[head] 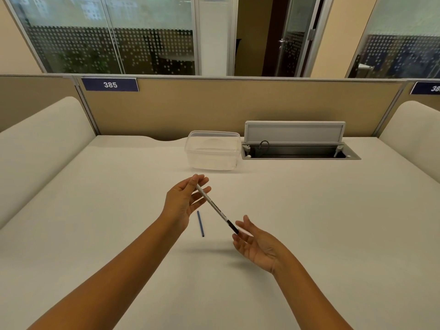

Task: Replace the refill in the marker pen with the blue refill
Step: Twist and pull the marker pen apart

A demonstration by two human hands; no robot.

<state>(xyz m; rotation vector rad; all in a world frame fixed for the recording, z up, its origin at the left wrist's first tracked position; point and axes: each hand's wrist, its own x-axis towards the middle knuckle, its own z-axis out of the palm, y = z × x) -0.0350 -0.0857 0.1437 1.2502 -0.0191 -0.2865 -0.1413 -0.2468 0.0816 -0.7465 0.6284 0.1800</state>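
Observation:
A slim white marker pen (pixel 215 207) with a black cap end slants above the desk between my two hands. My left hand (pixel 184 198) pinches its far white end between thumb and fingertips. My right hand (pixel 256 242) holds the black cap end with its fingertips, the palm turned up and the other fingers spread. The blue refill (pixel 200 223), a thin blue stick, lies flat on the white desk (pixel 119 210) just below the pen, between my wrists, and neither hand touches it.
A clear plastic container (pixel 213 150) stands at the back middle of the desk. Right of it, a cable hatch (pixel 297 148) is set into the desktop with its lid raised. A tan partition (pixel 238 103) closes off the far edge.

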